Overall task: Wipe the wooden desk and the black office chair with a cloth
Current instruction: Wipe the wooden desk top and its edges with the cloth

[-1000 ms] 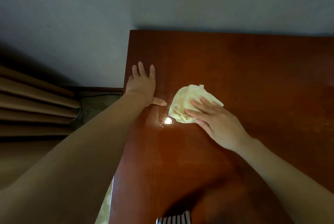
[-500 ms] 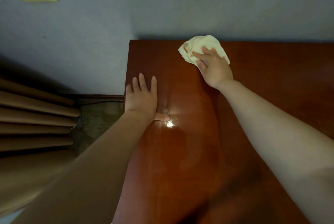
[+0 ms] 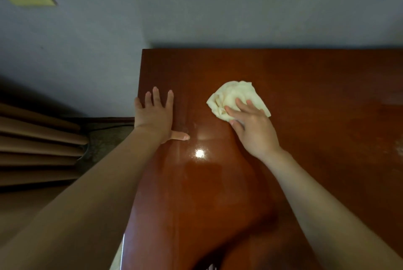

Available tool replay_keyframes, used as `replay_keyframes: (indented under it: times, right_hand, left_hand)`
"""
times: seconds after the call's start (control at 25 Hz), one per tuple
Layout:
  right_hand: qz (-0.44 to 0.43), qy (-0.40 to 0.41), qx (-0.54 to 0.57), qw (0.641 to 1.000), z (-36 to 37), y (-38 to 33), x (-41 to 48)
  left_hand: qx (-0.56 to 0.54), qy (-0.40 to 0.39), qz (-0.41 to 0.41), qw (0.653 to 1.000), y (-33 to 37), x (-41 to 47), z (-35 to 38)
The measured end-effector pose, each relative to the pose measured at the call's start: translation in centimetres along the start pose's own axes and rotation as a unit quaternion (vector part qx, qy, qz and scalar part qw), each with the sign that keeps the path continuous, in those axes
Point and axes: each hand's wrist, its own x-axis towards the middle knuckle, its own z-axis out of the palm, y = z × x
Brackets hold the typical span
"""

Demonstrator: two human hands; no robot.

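While the right hand (image 3: pixel 250 126) presses the crumpled pale-yellow cloth (image 3: pixel 236 96) onto the glossy wooden tabletop (image 3: pixel 316 99), its fingers (image 3: pixel 250 106) lie straight and slightly spread over the cloth's near edge. The left hand (image 3: pixel 152 117) braces palm-down at the tabletop's left edge, fingers spread. This looks like the desk-wiping step. The next stroke calls for steady downward pressure toward the duller right side. No chair shows.
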Motion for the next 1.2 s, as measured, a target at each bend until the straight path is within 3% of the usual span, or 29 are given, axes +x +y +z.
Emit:
replay_keyframes:
  times: [0.16, 0.32, 0.48, 0.8, 1.2]
  right_hand:
    - [-0.042, -0.018, -0.049, 0.998, -0.2, 2.1, -4.9]
    - [-0.101, -0.059, -0.064, 0.991, -1.8, 4.6, -3.6]
    - [-0.024, -0.027, -0.043, 0.998, -3.9, 7.6, 1.3]
    - [0.167, 0.097, -0.059, 0.979, -4.3, 7.7, 8.7]
    - [-0.035, 0.096, -0.12, 0.987, -0.6, 5.3, -1.1]
  left_hand:
    - [0.017, -0.008, -0.013, 1.0, 1.2, 0.2, -1.3]
    - [-0.026, 0.035, 0.016, 0.999, 4.0, 1.2, -2.9]
    - [-0.095, -0.006, -0.029, 0.995, 6.2, 3.1, -4.0]
    - [-0.08, -0.018, -0.067, 0.994, 7.5, 4.0, -4.1]
    - [-0.092, -0.008, -0.064, 0.994, 7.5, 3.3, -4.4]
